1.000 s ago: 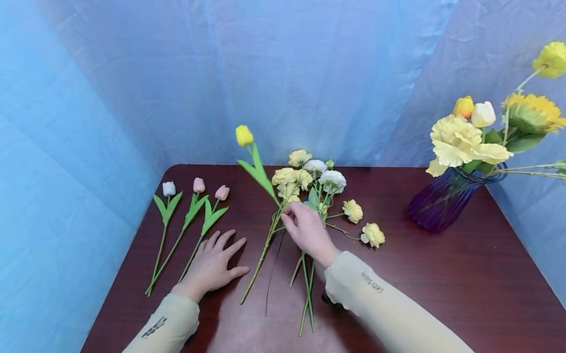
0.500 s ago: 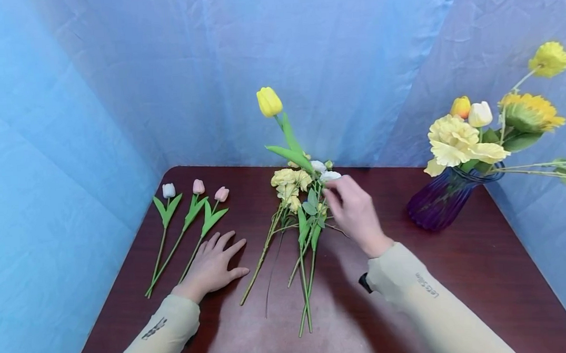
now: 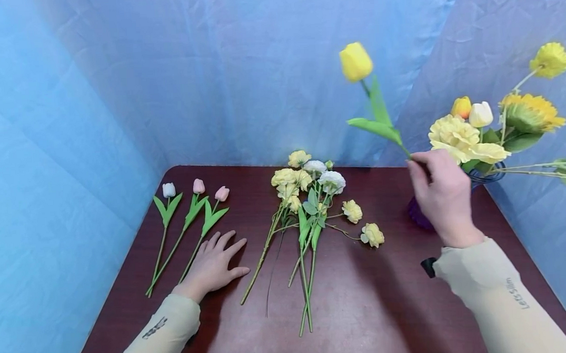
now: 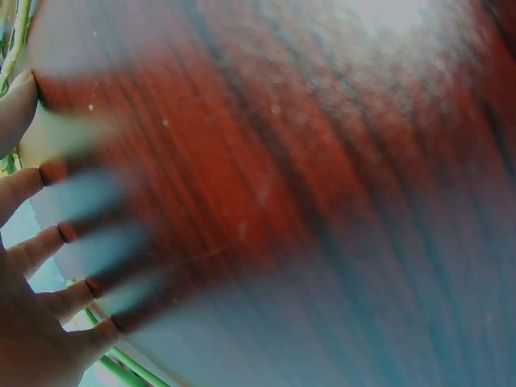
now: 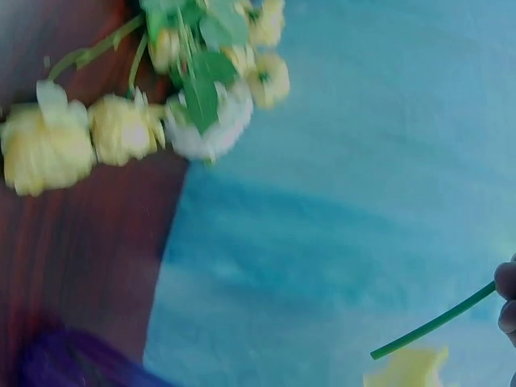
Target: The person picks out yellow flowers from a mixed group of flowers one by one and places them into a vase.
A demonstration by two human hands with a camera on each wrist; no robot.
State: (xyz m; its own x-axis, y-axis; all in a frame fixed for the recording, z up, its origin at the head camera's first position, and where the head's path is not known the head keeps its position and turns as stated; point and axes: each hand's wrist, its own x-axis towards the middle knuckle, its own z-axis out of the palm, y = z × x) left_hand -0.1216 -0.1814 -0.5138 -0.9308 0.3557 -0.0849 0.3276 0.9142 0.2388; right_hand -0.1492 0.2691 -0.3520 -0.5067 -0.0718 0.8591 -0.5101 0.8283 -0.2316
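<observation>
Over the right side of the table (image 3: 355,321), thumb and fingers of the right hand (image 3: 442,196) pinch the stem of a yellow tulip (image 3: 379,109); bloom up, tilted to the left, two leaves above the grip. Right wrist view: bare stem end sticks out past the fingertips. Tulip is off the table, hand partly hiding the purple vase (image 3: 418,215). One second ago hand and tulip were above the middle flowers; both have since moved right and up.

Left hand (image 3: 213,264) on the table's left part, fingers spread, fingertips down; same spot as before. Nearest to it, a pink tulip (image 3: 211,222); can't tell if the hand touches its stem. Further left, another pink tulip (image 3: 194,209) and a white tulip (image 3: 167,209), stems crossing at the near end.

Middle: pale yellow and white flowers (image 3: 288,191), lying where they were. Vase leans, holding a sunflower (image 3: 531,114) and a big cream bloom (image 3: 454,137). Blue cloth (image 3: 259,67) behind.
</observation>
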